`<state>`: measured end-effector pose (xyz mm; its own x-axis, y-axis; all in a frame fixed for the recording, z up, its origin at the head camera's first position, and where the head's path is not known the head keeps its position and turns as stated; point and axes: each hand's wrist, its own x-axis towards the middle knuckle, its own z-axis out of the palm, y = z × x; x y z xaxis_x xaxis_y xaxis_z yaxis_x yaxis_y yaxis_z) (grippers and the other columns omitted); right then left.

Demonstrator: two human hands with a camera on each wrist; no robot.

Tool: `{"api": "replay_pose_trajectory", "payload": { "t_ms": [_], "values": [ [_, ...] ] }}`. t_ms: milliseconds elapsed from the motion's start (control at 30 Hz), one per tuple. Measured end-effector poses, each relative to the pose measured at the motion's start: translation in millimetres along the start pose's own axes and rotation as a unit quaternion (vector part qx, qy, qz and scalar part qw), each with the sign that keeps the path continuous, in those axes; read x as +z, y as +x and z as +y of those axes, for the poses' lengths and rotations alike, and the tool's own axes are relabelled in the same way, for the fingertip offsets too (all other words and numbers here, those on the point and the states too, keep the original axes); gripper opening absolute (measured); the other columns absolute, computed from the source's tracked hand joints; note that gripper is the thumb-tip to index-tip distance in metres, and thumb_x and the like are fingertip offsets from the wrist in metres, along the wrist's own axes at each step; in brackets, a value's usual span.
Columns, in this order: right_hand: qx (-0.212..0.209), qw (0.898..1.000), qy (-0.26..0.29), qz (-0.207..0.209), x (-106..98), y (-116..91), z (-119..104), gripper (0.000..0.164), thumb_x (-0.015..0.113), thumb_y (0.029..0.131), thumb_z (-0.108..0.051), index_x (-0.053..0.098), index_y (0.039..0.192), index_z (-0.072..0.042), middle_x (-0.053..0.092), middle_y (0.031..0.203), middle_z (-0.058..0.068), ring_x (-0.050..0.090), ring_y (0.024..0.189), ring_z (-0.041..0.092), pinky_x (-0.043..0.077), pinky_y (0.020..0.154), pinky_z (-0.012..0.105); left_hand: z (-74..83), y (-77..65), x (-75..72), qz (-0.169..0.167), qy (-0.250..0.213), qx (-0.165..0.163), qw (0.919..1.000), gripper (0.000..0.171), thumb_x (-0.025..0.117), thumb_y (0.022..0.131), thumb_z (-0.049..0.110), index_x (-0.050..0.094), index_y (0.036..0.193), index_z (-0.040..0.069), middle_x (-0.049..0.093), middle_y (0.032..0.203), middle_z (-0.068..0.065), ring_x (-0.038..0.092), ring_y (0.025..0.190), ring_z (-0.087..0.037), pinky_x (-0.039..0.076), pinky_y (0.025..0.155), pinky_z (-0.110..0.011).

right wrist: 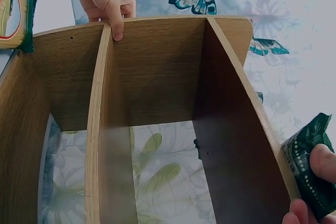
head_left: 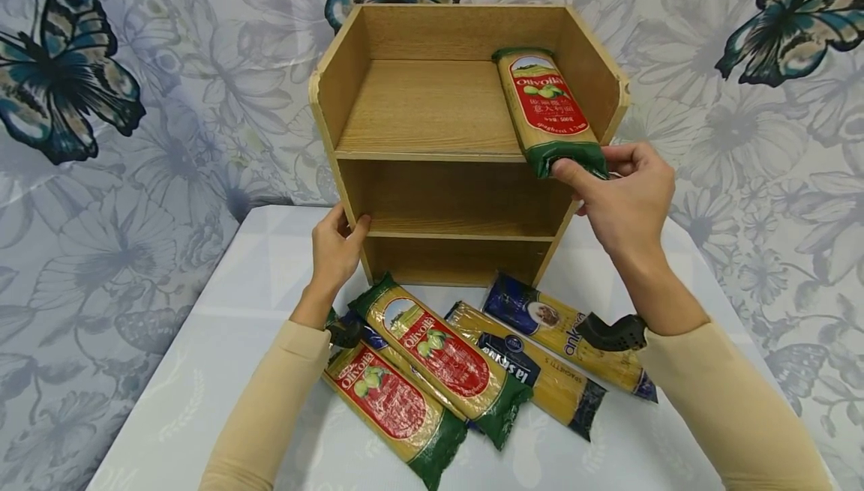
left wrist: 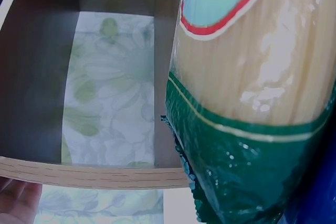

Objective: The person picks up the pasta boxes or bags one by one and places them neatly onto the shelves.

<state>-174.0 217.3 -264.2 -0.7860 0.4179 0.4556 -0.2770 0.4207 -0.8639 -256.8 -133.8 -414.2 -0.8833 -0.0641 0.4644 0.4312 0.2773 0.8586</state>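
**One spaghetti packet [head_left: 548, 105] at the top shelf [head_left: 425, 112], the rest on the table [head_left: 202, 378]**

From my end, I judge the work barely begun: that packet is the only one I can make out on the wooden shelf unit [head_left: 466, 32], and it isn't let go yet. I have the right hand [head_left: 628, 199] clamped on its green near end, thumb on top, while the left hand [head_left: 339, 247] grips the unit's left side panel. Left to deal with, I'd say, are two red-labelled packets [head_left: 442, 345] and two blue-ended packets [head_left: 545, 316] lying in front (a blue edge [head_left: 375, 339] under the red pair may be a fifth).

The held packet lies close by the right wall, label up. Its long axis runs back to front, roughly along that wall; the far end points to the back panel, the gripped end overhangs the front edge.
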Motion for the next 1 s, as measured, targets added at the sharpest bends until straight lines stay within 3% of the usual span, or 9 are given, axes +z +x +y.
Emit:
{"api": "replay_pose_trajectory", "payload": {
  "t_ms": [167, 400, 700, 1000],
  "values": [
    [0.016, 1.0, 0.003, 0.015, 1, 1, 0, 0.042, 0.092, 0.077, -0.026, 0.06, 0.101, -0.013, 0.064, 0.084, 0.003, 0.062, 0.05, 0.009, 0.055, 0.048, 0.021, -0.1, 0.1, 1.1, -0.005, -0.001, 0.002, 1.0, 0.038, 0.066, 0.098, 0.007, 0.062, 0.135, -0.002, 0.069, 0.121, -0.022, 0.068, 0.111, -0.034, 0.056, 0.095, -0.046],
    [0.001, 1.0, -0.014, 0.023, 3, 1, 0, 0.045, 0.091, 0.077, -0.031, 0.061, 0.102, -0.011, 0.065, 0.083, 0.003, 0.063, 0.052, 0.015, 0.054, 0.048, 0.02, 0.7, 0.5, 0.9, 0.003, 0.004, 0.006, 1.0, 0.037, 0.066, 0.097, 0.007, 0.063, 0.133, -0.003, 0.071, 0.117, -0.022, 0.07, 0.108, -0.035, 0.057, 0.092, -0.045],
    [-0.019, 0.999, -0.026, -0.003, -1, -4, 3, 0.046, 0.088, 0.081, -0.028, 0.058, 0.11, -0.009, 0.062, 0.086, 0.002, 0.063, 0.052, 0.008, 0.054, 0.051, 0.019, 0.4, 0.3, -0.2, -0.007, -0.004, -0.001, 1.0, 0.038, 0.067, 0.098, 0.008, 0.063, 0.135, -0.002, 0.07, 0.119, -0.022, 0.069, 0.109, -0.034, 0.056, 0.093, -0.047],
    [-0.004, 0.999, -0.027, -0.038, -7, -12, 6, 0.048, 0.086, 0.084, -0.025, 0.057, 0.118, -0.007, 0.067, 0.088, -0.003, 0.062, 0.052, 0.006, 0.053, 0.051, 0.017, 0.4, -0.5, -2.3, -0.007, 0.005, -0.009, 0.9999, 0.04, 0.066, 0.099, 0.009, 0.061, 0.137, 0.0, 0.069, 0.122, -0.021, 0.068, 0.111, -0.033, 0.056, 0.094, -0.045]
  ]
}}
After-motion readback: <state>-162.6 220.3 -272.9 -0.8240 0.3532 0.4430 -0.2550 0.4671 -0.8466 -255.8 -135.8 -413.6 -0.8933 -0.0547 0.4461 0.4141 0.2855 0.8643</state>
